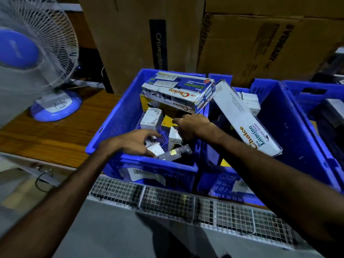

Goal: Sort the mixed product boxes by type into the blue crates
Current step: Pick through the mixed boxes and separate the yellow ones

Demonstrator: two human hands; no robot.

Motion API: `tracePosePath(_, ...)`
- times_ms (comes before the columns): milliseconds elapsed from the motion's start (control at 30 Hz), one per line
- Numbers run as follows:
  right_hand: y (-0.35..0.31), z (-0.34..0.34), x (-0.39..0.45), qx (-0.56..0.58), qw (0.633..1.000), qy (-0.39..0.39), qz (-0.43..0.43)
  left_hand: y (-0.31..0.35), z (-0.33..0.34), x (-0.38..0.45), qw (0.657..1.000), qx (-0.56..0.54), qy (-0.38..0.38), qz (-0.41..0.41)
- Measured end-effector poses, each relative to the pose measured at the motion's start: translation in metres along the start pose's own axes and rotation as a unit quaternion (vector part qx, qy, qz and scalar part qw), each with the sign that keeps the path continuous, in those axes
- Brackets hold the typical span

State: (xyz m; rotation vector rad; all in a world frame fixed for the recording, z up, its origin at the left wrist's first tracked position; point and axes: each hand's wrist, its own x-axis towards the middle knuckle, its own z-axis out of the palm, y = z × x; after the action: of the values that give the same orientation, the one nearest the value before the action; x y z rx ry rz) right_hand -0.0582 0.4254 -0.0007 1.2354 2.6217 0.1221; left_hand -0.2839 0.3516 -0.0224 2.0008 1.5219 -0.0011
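Observation:
Both my hands are inside the left blue crate. My left hand grips a small white box near the crate's front wall. My right hand reaches down beside an upright small white box, fingers curled; what it holds is hidden. A grey wrapped part lies by the front wall. Another small white box stands further back. Long Choice boxes are stacked at the crate's rear. One long Choice box leans over the middle blue crate.
A third blue crate stands at the right. Large cardboard cartons rise behind the crates. A blue-and-white table fan stands on the wooden table to the left. A wire mesh rack runs along the front edge.

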Motion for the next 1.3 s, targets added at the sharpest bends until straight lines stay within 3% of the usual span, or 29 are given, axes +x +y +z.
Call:
tracePosePath(300,-0.008,0.003,0.005,0.029,0.999,-0.015,0.024,0.007,-0.002,0.009,0.995,0.056,-0.062,-0.046)
tracePosePath(467,0.003,-0.007,-0.001,0.13,0.989,0.052,0.036,-0.003,-0.003,-0.003,0.998,0.028,0.022,-0.054)
tracePosePath(600,0.009,-0.014,-0.022,0.24,0.957,0.153,0.062,-0.015,-0.022,-0.024,0.992,-0.022,0.115,-0.036)
tracePosePath(700,0.014,-0.014,-0.05,0.396,0.88,0.241,0.108,-0.018,-0.042,-0.045,0.975,-0.094,0.199,-0.005)
tracePosePath(867,0.024,-0.01,-0.095,0.656,0.671,0.314,0.145,-0.013,-0.056,-0.069,0.923,-0.231,0.307,0.041)
tracePosePath(933,0.031,-0.007,-0.117,0.7,0.619,0.317,0.164,-0.002,-0.05,-0.068,0.898,-0.278,0.335,0.058)
tracePosePath(1000,0.042,0.0,-0.14,0.711,0.592,0.33,0.188,0.014,-0.038,-0.062,0.878,-0.319,0.348,0.081)
tracePosePath(1167,0.085,0.016,-0.195,0.656,0.622,0.361,0.229,0.067,-0.021,-0.033,0.856,-0.368,0.338,0.133)
tracePosePath(1300,0.12,0.018,-0.237,0.577,0.665,0.39,0.269,0.119,-0.027,-0.01,0.879,-0.328,0.297,0.178)
